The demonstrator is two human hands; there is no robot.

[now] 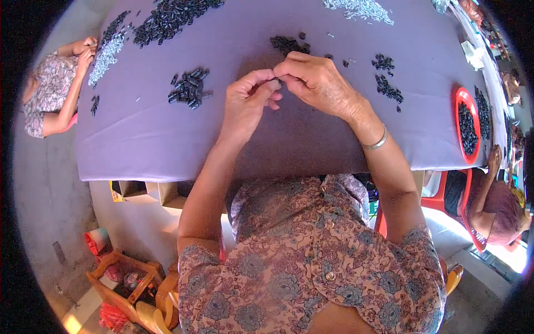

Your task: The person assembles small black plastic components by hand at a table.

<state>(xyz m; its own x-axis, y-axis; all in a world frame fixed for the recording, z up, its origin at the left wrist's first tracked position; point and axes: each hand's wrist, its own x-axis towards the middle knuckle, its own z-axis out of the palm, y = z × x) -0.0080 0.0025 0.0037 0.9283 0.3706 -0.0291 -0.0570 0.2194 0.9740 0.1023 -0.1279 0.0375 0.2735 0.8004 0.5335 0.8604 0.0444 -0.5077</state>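
Purple cloth (306,142) is spread over the table, and it's pretty well covered in little heaps. At the far left, a heap of silver bits (105,60) is laid out by a co-worker (53,92), with a big black heap (172,22) farther in along the top. Closer in, a smaller pile of chunky black pieces (190,87) is set apart beside the left hand; that could be read as the done pile, though it can't be told for sure. Thumb and fingers of the left hand (246,97) are closed in a pinch, and a small dark bit (277,82) seems to be gripped there, mostly hidden, above the middle of the cloth. The same bit appears to be pinched by the right hand (322,83), fingertips met with the left's, so that one is probably not finished yet. Just beyond the right hand, a little dark pile (286,43) is partly covered; more silver pieces (360,10) are heaped at the top, and two small black clusters (388,88) are left to the right. Near the right edge, a red tray (464,96) is well stocked with black parts (468,131), so plenty looks left to be done.
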